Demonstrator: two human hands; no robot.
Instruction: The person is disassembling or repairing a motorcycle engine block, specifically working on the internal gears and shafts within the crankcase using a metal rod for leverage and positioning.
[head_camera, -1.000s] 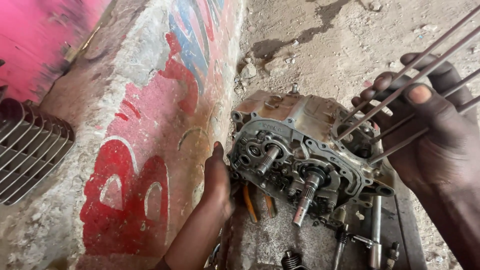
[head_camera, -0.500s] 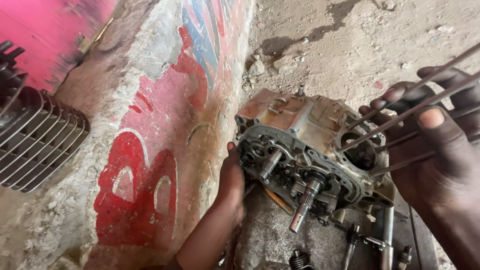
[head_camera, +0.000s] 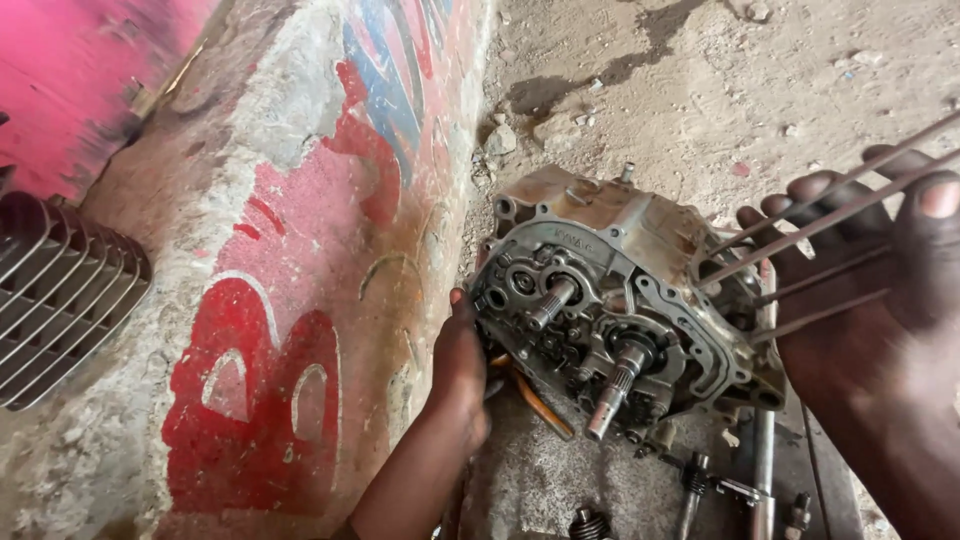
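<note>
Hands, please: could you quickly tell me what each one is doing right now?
Left hand: pressed against the lower left edge of the engine case; whether it grips cannot be told.
Right hand: closed around the long metal studs.
</note>
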